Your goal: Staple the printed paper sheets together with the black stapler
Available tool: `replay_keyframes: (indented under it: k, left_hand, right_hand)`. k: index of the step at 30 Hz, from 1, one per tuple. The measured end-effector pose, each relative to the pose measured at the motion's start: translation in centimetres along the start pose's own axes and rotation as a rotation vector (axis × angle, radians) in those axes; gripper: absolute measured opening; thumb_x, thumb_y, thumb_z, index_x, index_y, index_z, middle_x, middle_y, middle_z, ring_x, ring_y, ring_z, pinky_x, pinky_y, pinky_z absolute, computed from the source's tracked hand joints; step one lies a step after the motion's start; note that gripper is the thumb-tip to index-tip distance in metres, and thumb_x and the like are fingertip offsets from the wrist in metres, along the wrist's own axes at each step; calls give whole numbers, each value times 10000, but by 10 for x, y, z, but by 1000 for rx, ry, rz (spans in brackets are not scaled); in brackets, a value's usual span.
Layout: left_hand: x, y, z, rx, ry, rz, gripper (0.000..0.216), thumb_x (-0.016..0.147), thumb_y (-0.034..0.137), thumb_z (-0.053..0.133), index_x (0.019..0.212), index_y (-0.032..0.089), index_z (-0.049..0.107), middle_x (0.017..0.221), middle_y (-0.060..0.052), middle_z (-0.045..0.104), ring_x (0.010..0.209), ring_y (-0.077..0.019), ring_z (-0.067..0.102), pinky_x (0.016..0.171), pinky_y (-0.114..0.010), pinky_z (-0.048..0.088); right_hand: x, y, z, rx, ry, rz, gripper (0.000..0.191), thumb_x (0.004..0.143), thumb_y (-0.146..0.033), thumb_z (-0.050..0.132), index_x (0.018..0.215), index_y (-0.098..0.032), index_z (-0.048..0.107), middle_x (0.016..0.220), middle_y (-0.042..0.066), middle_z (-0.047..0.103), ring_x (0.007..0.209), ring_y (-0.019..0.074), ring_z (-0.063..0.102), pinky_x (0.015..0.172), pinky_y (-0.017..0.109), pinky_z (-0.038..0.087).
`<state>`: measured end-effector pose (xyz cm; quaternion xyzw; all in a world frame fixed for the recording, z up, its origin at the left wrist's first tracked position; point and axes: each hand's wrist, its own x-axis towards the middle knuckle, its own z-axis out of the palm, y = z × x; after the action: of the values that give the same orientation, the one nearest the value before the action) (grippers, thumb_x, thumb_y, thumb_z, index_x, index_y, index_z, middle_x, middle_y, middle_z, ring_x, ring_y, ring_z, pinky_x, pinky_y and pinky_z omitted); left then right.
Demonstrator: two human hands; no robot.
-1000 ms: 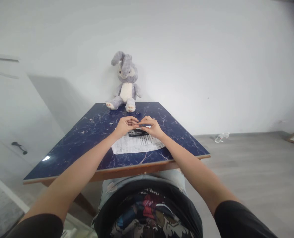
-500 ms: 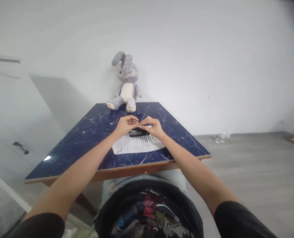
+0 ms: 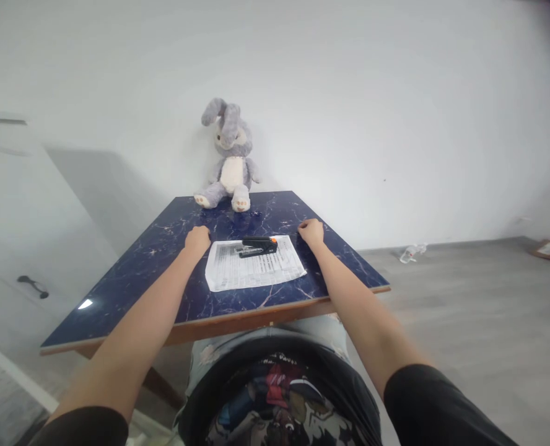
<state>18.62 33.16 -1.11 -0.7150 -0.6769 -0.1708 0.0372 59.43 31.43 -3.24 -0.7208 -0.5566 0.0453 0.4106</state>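
A black stapler (image 3: pixel 258 246) with an orange tip lies on a printed sheet of paper (image 3: pixel 254 269) on the dark blue marbled table (image 3: pixel 163 272). My left hand (image 3: pixel 197 238) rests on the table just left of the sheet, fingers curled into a loose fist. To the right of the sheet, my right hand (image 3: pixel 311 231) also rests on the table with its fingers curled. Neither hand touches the stapler or the paper. Whether either fist holds anything small is hidden.
A grey and white plush rabbit (image 3: pixel 228 158) sits at the table's far edge against the white wall. A white cabinet with a dark handle (image 3: pixel 32 285) stands at the left. On the grey floor at right lie a plastic bottle (image 3: pixel 409 252) and a flat cardboard piece (image 3: pixel 548 249).
My hands were pinched together above the stapler; they have parted sideways and come down on the table at either side of the paper. The stapler now lies uncovered.
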Motion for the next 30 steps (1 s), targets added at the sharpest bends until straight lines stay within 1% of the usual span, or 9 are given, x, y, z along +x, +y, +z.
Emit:
replay_keyframes:
  k: [4, 7, 11, 15, 18, 22, 24, 26, 30]
  left_hand:
    - [1, 2, 0, -13, 18, 10, 220, 787, 96, 660, 934, 128, 821, 946, -237, 765, 943, -364, 744, 879, -463, 562]
    - [1, 5, 0, -49, 19, 20, 153, 783, 120, 684, 870, 134, 809, 894, -225, 763, 921, -355, 745, 863, -450, 559]
    - [0, 17, 1, -150, 18, 104, 187, 839, 135, 648, 959, 153, 790, 939, -181, 779, 940, -310, 745, 881, -395, 547]
    - [-4, 37, 2, -378, 17, 345, 299, 929, 196, 566, 1174, 178, 736, 962, -94, 773, 869, -225, 718, 866, -322, 535]
    - [-6, 45, 4, -495, 46, 507, 340, 932, 216, 534, 1205, 180, 735, 870, -61, 715, 770, -206, 654, 837, -330, 513]
    - [-7, 44, 5, -465, 76, 534, 319, 938, 236, 506, 1092, 177, 779, 883, -79, 688, 778, -212, 624, 846, -343, 498]
    - [-8, 43, 4, -488, 73, 526, 310, 946, 270, 515, 1086, 183, 778, 926, -85, 714, 802, -214, 635, 850, -342, 503]
    - [-9, 44, 4, -530, 64, 525, 298, 948, 310, 539, 1074, 186, 778, 957, -87, 740, 830, -216, 656, 858, -342, 513]
    - [-13, 52, 2, -647, 20, 516, 310, 907, 374, 618, 1101, 190, 775, 951, -78, 769, 826, -209, 695, 858, -344, 546]
  right_hand:
    - [3, 2, 10, -42, -41, 3, 216, 779, -117, 657, 891, -176, 833, 922, 132, 780, 1000, 290, 716, 964, 397, 552]
    - [2, 1, 14, -72, -71, -19, 222, 808, -154, 685, 973, -182, 832, 1054, 156, 768, 1188, 362, 630, 1056, 542, 499]
    - [-2, -1, 14, -65, -63, -75, 470, 818, -151, 690, 1282, -186, 749, 1333, 207, 661, 1328, 432, 513, 1087, 674, 437]
    - [-4, -11, 8, 18, -58, -160, 404, 839, -148, 653, 1231, -109, 746, 1218, 207, 694, 1206, 361, 605, 1089, 555, 482]
    - [-10, -26, 4, 151, -113, -312, 338, 927, -290, 628, 1213, -146, 737, 1175, 129, 732, 1058, 252, 673, 1025, 412, 528]
    - [-28, -48, 3, 493, -444, -690, 429, 972, -490, 611, 1254, -183, 710, 1237, 102, 733, 1098, 227, 682, 916, 342, 544]
    - [-38, -55, 6, 516, -593, -806, 478, 930, -505, 683, 1283, -184, 697, 1244, 107, 735, 1109, 238, 684, 930, 350, 535]
    - [-45, -60, 10, 458, -645, -857, 487, 903, -477, 728, 1286, -178, 695, 1205, 102, 749, 1066, 240, 696, 943, 356, 524]
    - [-47, -60, 19, 414, -605, -849, 409, 876, -410, 744, 1192, -150, 730, 1067, 79, 770, 938, 228, 703, 907, 344, 511]
